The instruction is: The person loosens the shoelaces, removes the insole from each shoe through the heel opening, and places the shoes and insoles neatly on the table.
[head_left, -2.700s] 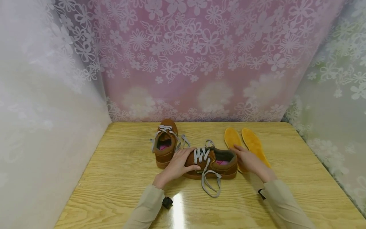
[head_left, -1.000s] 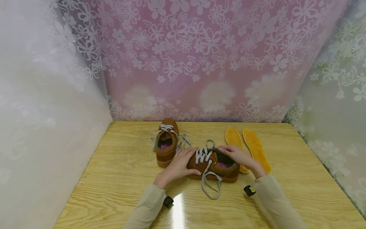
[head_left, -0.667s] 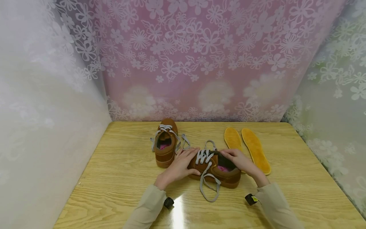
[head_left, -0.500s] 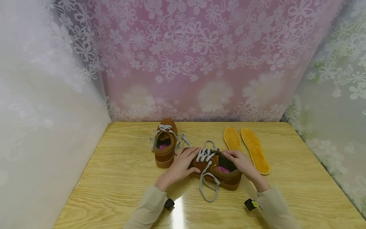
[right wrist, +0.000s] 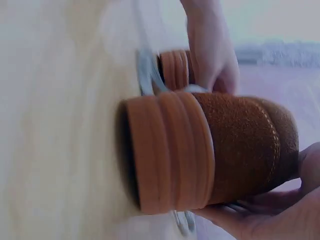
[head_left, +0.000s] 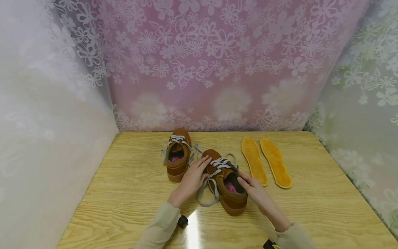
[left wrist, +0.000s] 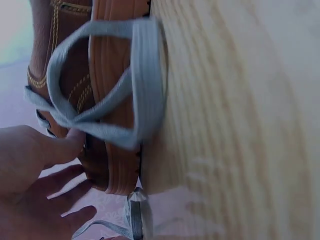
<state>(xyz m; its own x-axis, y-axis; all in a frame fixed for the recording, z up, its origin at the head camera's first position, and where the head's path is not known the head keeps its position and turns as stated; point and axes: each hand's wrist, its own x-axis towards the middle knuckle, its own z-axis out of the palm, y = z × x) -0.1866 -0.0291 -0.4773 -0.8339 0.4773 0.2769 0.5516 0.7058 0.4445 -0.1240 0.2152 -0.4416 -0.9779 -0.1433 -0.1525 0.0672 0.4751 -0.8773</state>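
Observation:
A brown lace-up shoe (head_left: pixel 233 204) sits on the table at the centre, toe angled away to the left, heel toward the person. At its toe, my left hand (head_left: pixel 191 178) lies with fairly straight fingers on the upper; the left wrist view has its thumb (left wrist: pixel 72 142) by the laces. My right hand (head_left: pixel 256 190) pinches the right side of the collar, thumb near the opening and fingers (right wrist: pixel 240 217) along the outside. Pink shows inside the shoe. A grey lace loop (head_left: pixel 206 204) hangs off its left side.
Left of it stands the matching brown shoe (head_left: pixel 177 169), toe away and laces loose. Two orange insoles, one nearer (head_left: pixel 254 160) and one farther right (head_left: pixel 276 162), lie flat on the wooden table (head_left: pixel 124 193). A pink flowered curtain (head_left: pixel 199 69) hangs behind.
My right hand has come from beside the insoles to the shoe's collar and swung the heel toward the person. The shoe has turned from sideways to pointing away; my left hand stays at the toe.

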